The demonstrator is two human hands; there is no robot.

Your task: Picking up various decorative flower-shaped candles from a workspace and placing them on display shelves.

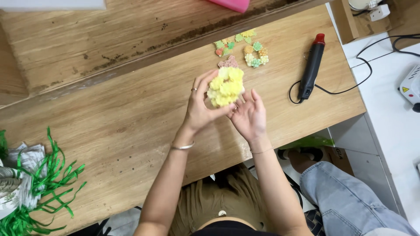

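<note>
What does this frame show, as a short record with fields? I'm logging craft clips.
left hand: left hand cupping yellow flower cluster
right hand: right hand under the cluster, fingers touching it
behind: small pastel flower pieces loose on wooden table
right side: black heat tool with red tip, corded, lying flat
left edge: green shredded ribbon

Around the left hand and right hand, the wooden table lies bare to the left and toward its near edge, while small coloured flower pieces crowd just beyond, a black heat tool with its cord blocks the right, and green shredded strips fill the far-left corner.
</note>
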